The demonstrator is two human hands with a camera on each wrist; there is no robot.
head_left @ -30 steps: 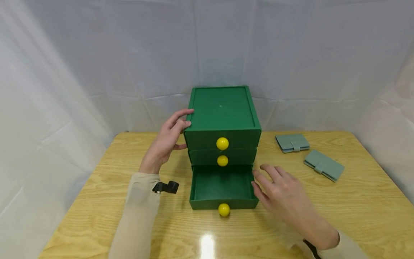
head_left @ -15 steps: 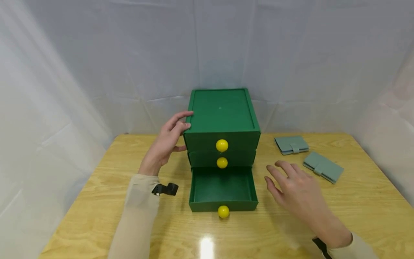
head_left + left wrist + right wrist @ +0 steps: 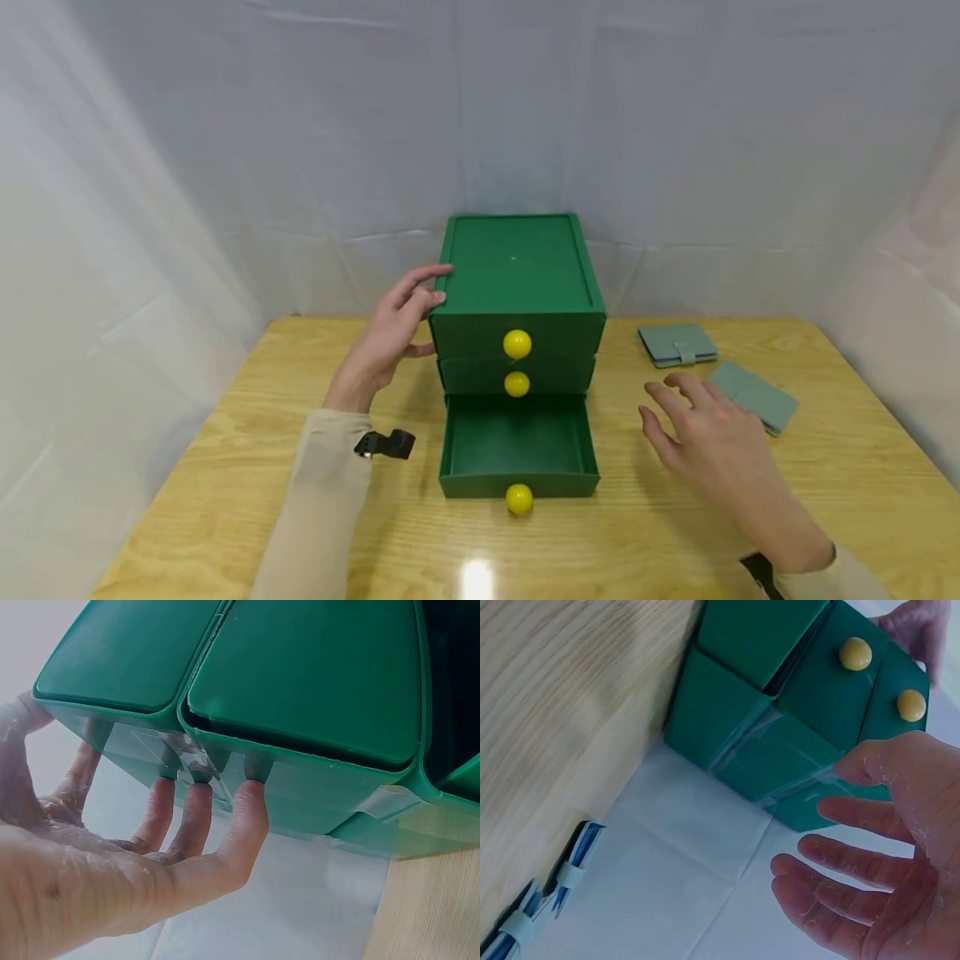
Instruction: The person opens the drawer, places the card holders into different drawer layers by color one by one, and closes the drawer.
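A green three-drawer cabinet [image 3: 516, 275] with yellow knobs stands at the table's middle back. Its bottom drawer [image 3: 517, 446] is pulled out and empty, with its knob [image 3: 519, 498] toward me. My left hand [image 3: 408, 308] rests against the cabinet's upper left side with straight fingers [image 3: 199, 817] touching the wall [image 3: 315, 675]. My right hand [image 3: 693, 421] hovers open over the table to the right of the drawer and holds nothing. Just beyond its fingertips lies a grey-green wallet [image 3: 757, 398]. A second wallet [image 3: 677, 343] lies farther back. The right wrist view shows the spread fingers [image 3: 832, 862] and the cabinet [image 3: 765, 750].
The wooden table [image 3: 225, 467] is enclosed by white sheeting [image 3: 150, 208] at the back and both sides. A wallet's edge [image 3: 547, 907] shows at the lower left of the right wrist view. A black strap clip [image 3: 386, 443] sits on my left sleeve.
My right hand has moved right, away from the open drawer's side and toward the nearer wallet. The left hand has stayed on the cabinet.
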